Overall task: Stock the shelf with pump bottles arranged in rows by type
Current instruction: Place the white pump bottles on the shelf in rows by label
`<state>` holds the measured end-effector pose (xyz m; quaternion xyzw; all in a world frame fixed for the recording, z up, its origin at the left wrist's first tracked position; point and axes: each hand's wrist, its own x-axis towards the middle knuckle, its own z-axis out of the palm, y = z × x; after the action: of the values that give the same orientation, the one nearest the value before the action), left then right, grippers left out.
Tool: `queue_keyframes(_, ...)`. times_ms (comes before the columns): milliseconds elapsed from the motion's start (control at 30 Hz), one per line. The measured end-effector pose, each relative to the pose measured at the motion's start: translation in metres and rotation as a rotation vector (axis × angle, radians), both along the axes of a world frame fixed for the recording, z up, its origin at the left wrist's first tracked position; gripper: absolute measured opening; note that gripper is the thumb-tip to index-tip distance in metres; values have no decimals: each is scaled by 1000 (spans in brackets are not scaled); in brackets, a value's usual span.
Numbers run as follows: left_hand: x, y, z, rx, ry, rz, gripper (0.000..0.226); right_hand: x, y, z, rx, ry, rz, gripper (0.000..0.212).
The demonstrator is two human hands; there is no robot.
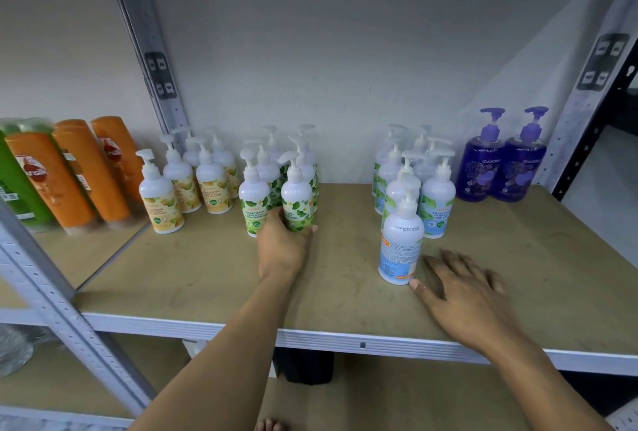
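- Step in hand: squaring up the rows on the shelf (207,275). The bottles already stand there, sorted by label colour.
- The left hand (281,246) is curled round the base of the front-right green-leaf hand-wash bottle (297,203), thumb on its right side. This bottle stands upright, touching its neighbour at the head of the green group.
- The right hand (466,289) lies flat with its fingers spread and holds nothing. Its thumb tip touches the foot of the front blue-label hand-wash bottle (400,244). That bottle is upright, stands forward of its group, and shows its back label.
- Next move, as I judge it: turn the blue bottle so it faces front, slide it back into line, then nudge the green one flush. Both call for a low grip, since the tall pump heads could tip.
- Counts:
  - yellow-label bottles (160,199), about six
  - green-leaf, about six
  - blue-label, about seven
  - the back ones overlap, so these totals are unsure
  - purple pump bottles (500,168), two, at the far right
- On the neighbouring bay at the left lean orange Sunsilk bottles (69,182), three or four.
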<state>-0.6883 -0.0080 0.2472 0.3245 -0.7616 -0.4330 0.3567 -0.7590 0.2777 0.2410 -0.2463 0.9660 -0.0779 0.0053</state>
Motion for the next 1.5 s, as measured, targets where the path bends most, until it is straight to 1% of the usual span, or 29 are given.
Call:
queue_keyframes(67,-1,-2,-2,-32,-37,-27,40,0,0,0,3,4,-1,73)
queue_keyframes(133,-1,-5,-3,-22,-59,-37,31,0,-1,-1,5,9,-2,73)
queue_keyframes(200,-1,-6,-1,2,-61,-34,29,-1,-1,-2,3,10,-5,73)
queue_keyframes(333,1,1,3,44,-12,28,40,0,-1,-1,9,13,-8,75)
queue_keyframes(433,2,5,1,-7,-16,98,47,1,-2,1,12,7,-14,78)
queue_keyframes(500,1,4,0,-9,-9,96,53,3,-2,2,11,5,-16,80)
queue_keyframes(667,0,0,1,-7,-37,36,38,3,-3,2,12,9,-19,80)
queue_keyframes(1000,-1,2,3,-4,-41,60,39,3,-2,1,17,11,-21,75)
queue_keyframes(1167,1,4,5,-21,-57,64,40,3,-3,2,9,4,-22,78)
queue_keyframes(1367,0,6,6,-58,-99,84,48,4,-2,2,-2,2,-22,78)
queue_keyframes(1500,6,7,3,-109,-113,46,51,4,-1,3,10,-4,-16,75)
